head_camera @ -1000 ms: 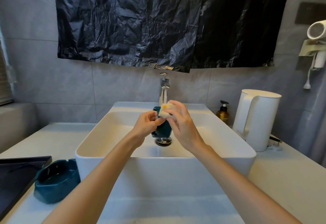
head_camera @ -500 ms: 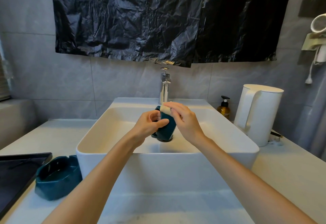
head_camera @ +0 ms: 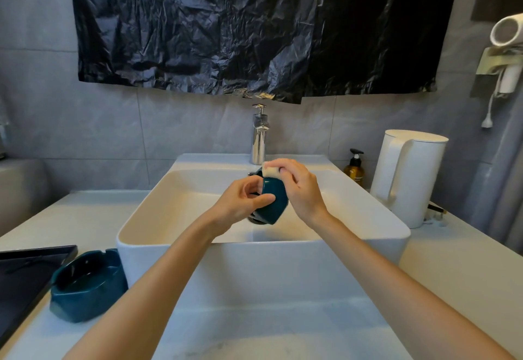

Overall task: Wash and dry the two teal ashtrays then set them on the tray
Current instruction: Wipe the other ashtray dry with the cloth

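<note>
Over the white basin point(head_camera: 198, 243), my left hand point(head_camera: 240, 204) grips one teal ashtray point(head_camera: 274, 204), tipped on its side with its base toward me. My right hand point(head_camera: 300, 187) presses a pale sponge point(head_camera: 270, 171) against the ashtray's upper rim. The second teal ashtray point(head_camera: 87, 286) sits upright on the counter, left of the basin. It rests beside the black tray point(head_camera: 25, 274), which lies at the left edge. No water stream shows under the chrome faucet point(head_camera: 259, 138).
A white kettle point(head_camera: 407, 178) stands right of the basin, with an amber pump bottle point(head_camera: 354, 168) behind it. A hair dryer point(head_camera: 506, 48) hangs on the right wall. Black plastic sheeting point(head_camera: 254, 28) covers the wall above. White counter surrounds the basin.
My hands and the ashtray have dropped slightly lower in the basin. The sponge has shifted along the ashtray's rim. The view has tilted up a little.
</note>
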